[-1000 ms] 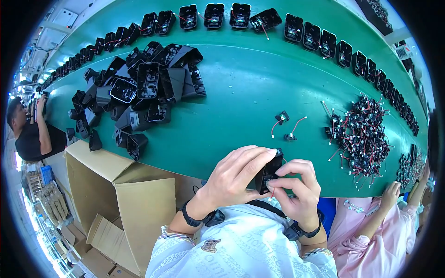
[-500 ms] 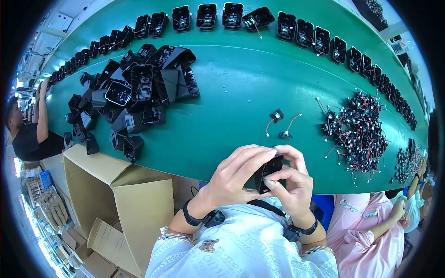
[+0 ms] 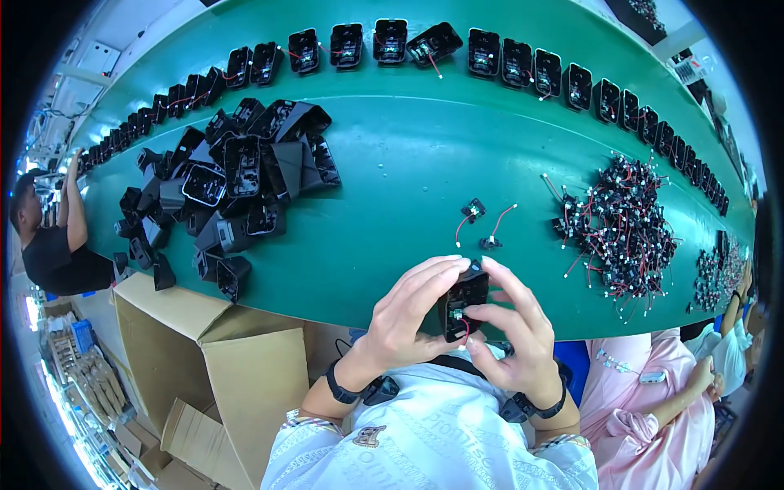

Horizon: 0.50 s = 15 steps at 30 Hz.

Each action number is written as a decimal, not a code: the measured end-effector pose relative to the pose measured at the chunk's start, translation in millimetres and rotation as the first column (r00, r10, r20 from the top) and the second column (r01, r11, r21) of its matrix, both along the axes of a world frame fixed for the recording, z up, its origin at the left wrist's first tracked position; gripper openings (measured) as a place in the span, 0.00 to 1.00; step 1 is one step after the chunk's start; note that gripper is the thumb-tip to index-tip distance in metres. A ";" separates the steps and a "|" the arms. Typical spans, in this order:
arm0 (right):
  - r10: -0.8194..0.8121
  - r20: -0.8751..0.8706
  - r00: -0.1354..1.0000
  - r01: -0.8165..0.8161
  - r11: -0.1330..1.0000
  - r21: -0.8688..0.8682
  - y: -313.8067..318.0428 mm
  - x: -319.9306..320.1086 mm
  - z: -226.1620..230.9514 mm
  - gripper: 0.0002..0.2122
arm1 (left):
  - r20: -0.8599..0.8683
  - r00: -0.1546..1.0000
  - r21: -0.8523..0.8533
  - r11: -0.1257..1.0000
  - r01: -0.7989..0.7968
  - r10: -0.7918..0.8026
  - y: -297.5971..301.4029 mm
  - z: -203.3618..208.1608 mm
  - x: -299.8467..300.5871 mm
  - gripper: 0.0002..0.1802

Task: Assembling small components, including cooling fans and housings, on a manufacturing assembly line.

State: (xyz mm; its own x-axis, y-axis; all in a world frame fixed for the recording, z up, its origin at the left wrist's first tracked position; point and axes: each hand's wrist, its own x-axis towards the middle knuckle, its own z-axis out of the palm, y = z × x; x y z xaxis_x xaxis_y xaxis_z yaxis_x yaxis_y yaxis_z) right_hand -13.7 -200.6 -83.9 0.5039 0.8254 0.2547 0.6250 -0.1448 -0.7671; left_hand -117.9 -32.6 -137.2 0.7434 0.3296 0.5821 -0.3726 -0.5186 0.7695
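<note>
Close to my body, at the table's near edge, a black plastic housing (image 3: 467, 291) is tilted with its open side up. A small circuit board with a short red wire (image 3: 465, 327) shows inside it. My left hand (image 3: 407, 317) is closed round the housing's left side, fingertips at its far end. My right hand (image 3: 523, 333) steadies the far end with one finger and presses another onto the board inside; its thumb stands off near the wire. Just beyond my hands lie two loose wired boards, one farther (image 3: 472, 210) and one nearer (image 3: 491, 242).
A heap of black housings (image 3: 245, 167) lies left on the green table (image 3: 425, 155). Wired boards are piled (image 3: 625, 229) at right. Housings stand in a curved row (image 3: 390, 41) along the back. An open carton (image 3: 253, 359) is at lower left. One person works far left, others at right.
My right thumb has come away from the inside of the housing, and its fingers have spread. The board and red wire now show in it. The whole view has shifted slightly.
</note>
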 end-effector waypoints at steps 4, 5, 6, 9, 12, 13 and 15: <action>0.007 0.247 0.969 -0.016 0.999 0.036 -0.3 4.1 -6.1 0.12 | 0.030 0.999 0.035 0.999 0.017 -0.019 0.1 0.6 0.0 0.40; 0.002 0.248 0.969 -0.012 0.999 0.038 0.4 4.9 -4.7 0.12 | 0.030 0.999 0.037 0.999 0.022 -0.023 0.1 1.0 0.1 0.40; 0.021 0.246 0.969 -0.031 0.999 0.034 1.2 5.8 -2.3 0.14 | 0.026 0.999 0.020 0.999 0.029 -0.029 0.0 1.3 0.3 0.40; 0.047 0.225 0.973 -0.052 0.999 0.017 3.0 6.1 -2.2 0.16 | 0.021 0.999 0.027 0.999 0.047 -0.048 -0.5 2.1 0.8 0.40; 0.045 0.162 0.986 -0.052 0.998 0.039 0.7 4.1 -4.1 0.18 | 0.022 0.998 0.050 0.997 0.061 -0.062 -0.8 3.2 1.1 0.40; 0.035 0.117 0.993 -0.044 0.996 0.072 -0.8 2.8 -4.8 0.20 | 0.024 0.997 0.047 0.996 0.069 -0.070 -1.8 2.9 0.9 0.40; 0.034 0.034 0.999 -0.037 0.995 0.091 -0.7 2.4 -0.1 0.23 | 0.020 0.999 0.071 0.997 0.025 -0.027 -6.7 3.3 2.1 0.40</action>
